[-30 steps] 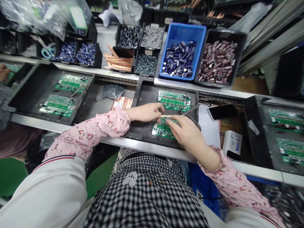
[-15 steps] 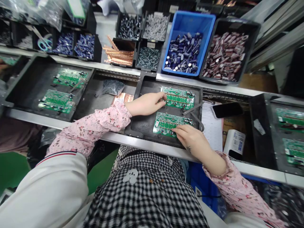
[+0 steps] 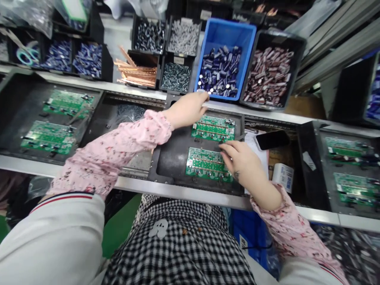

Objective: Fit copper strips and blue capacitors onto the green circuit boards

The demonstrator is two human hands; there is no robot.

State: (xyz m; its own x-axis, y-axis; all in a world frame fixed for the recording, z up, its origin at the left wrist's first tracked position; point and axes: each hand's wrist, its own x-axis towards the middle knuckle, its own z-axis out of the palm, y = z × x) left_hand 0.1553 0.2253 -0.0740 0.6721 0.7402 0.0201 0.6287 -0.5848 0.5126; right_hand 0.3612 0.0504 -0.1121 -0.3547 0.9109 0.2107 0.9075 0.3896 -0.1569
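Two green circuit boards lie in a black tray [image 3: 175,158]: an upper board [image 3: 213,128] and a lower board [image 3: 208,164]. My left hand [image 3: 190,107] is over the tray's back edge, just in front of the blue bin [image 3: 225,29]; its fingers are bent and partly apart, and whether they hold anything is hidden. Above the right end of the lower board, my right hand [image 3: 242,160] has its thumb and fingertips close together, on something too small to name. Dark blue capacitors [image 3: 219,69] fill the blue bin.
Behind the tray stand bins of brown capacitors [image 3: 268,77], grey parts [image 3: 184,35], dark green parts [image 3: 175,77] and copper strips [image 3: 138,73]. A phone [image 3: 272,139] and a white device [image 3: 283,176] lie to the right. More trays with boards [image 3: 59,136] flank mine.
My left hand has moved up from the upper board to the tray's back edge. My right hand has lifted slightly off the lower board. The view has shifted a little to the right.
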